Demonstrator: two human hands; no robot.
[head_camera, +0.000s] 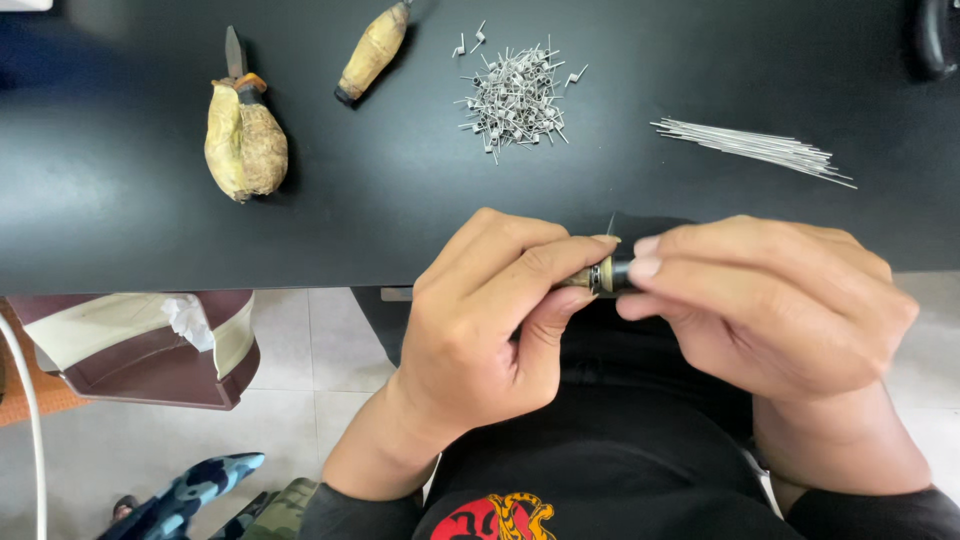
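1. Black tabletop (150, 220) seen from above; tiled floor below its near edge.
2. Left hand (480, 320) is closed around a small brass-and-black winding tool (600, 275), just off the near edge.
3. Right hand (760, 300) pinches the tool's black end.
4. A thin wire (611, 224) sticks up from the tool; it could slip free if either pinch loosens.
5. Loose wire coils (515, 100) and straight wires (760, 147) lie toward the far edge; a careless sleeve could scatter them.

Black desk (130, 230) carries: two cloth-wrapped tools, one large (245, 140) at left, one slimmer (372, 50) just right of it; heap of small wire coils (515, 98); bundle of straight wires (755, 146) at right.
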